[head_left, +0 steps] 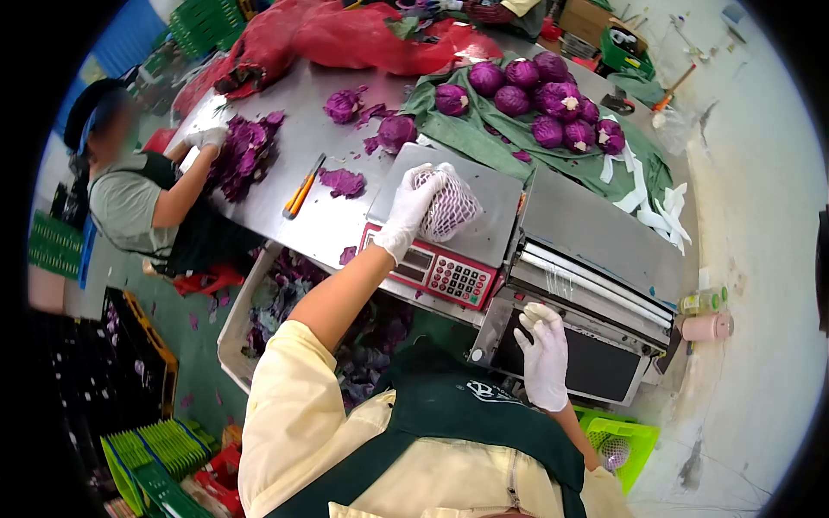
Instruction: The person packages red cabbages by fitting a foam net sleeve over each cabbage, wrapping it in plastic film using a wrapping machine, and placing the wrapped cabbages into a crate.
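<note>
My left hand (pixel 413 210), in a white glove, grips a red cabbage (pixel 451 207) wrapped in a white foam net. The cabbage rests on the steel plate of a scale (pixel 496 226) with a red keypad front. My right hand (pixel 546 354), also gloved, is raised in front of the wrapping machine (pixel 596 259), its fingers apart and slightly bent, with nothing in them. Several bare red cabbages (pixel 560 102) are piled on a green cloth (pixel 484 138) behind the scale.
An orange-handled knife (pixel 302 190) lies on the steel table (pixel 259 211) near loose purple leaves (pixel 343 182). On the left, a co-worker (pixel 142 186) handles more leaves. A leaf-filled bin (pixel 237 332) stands below the table edge; a bright green crate (pixel 637 440) is at lower right.
</note>
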A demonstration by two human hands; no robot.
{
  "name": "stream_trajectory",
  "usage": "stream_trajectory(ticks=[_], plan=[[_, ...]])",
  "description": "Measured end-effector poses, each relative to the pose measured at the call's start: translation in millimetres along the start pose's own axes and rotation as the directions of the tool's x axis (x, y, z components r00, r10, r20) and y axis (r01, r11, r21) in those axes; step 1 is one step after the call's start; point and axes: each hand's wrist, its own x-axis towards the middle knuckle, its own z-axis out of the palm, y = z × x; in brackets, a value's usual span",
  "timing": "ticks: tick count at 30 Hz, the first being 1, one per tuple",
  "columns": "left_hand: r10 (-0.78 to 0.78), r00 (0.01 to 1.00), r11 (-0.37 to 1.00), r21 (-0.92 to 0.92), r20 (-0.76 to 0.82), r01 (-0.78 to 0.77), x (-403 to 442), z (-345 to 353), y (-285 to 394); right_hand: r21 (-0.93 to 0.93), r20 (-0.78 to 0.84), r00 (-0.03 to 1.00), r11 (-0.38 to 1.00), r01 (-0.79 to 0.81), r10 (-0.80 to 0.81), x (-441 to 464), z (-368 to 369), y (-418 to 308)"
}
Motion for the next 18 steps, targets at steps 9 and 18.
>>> stream_trajectory(ticks=[9, 18], plan=[[0.007, 1.000, 0.980, 0.198, 0.030, -0.013, 21.9, -24.9, -17.1, -0.106, -0.325, 0.926, 0.980, 0.167, -0.193, -23.5, -14.8, 2.5], [0.364, 0.924, 0.907, 0.268, -0.115, -0.324, 0.9, -86.4, 30.3, -0.183, -0.264, 0.920, 0.952, 0.246, -0.288, -24.1, -1.5, 1.2]])
